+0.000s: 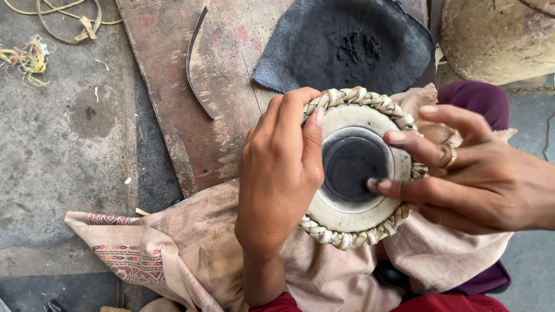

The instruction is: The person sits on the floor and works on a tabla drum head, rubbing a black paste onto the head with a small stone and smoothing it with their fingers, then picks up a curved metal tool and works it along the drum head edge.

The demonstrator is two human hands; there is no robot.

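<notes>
Head view looks straight down on a small drum (pixel 352 167), the landmark here, resting in the person's lap on a pale patterned cloth (pixel 191 242). Beyond the drum a worn wooden board (pixel 173 86) lies on the concrete floor (pixel 58 144), and past the drum's far rim a dark grey rag (pixel 341 46) carries a smear of black paste. A rounded tan vessel (pixel 497 34) sits beyond the drum on its right. The drum's pale skin has a black centre patch and a braided rim. The left hand (pixel 280 173) grips the drum's left edge, its fingers (pixel 315 124) curled together over the braid. The right hand (pixel 474 173) comes in from the drum's right, fingers (pixel 399 188) spread apart, one fingertip pressing the black patch. A thin curved metal strip (pixel 193 63) lies on the board, far left of the drum.
</notes>
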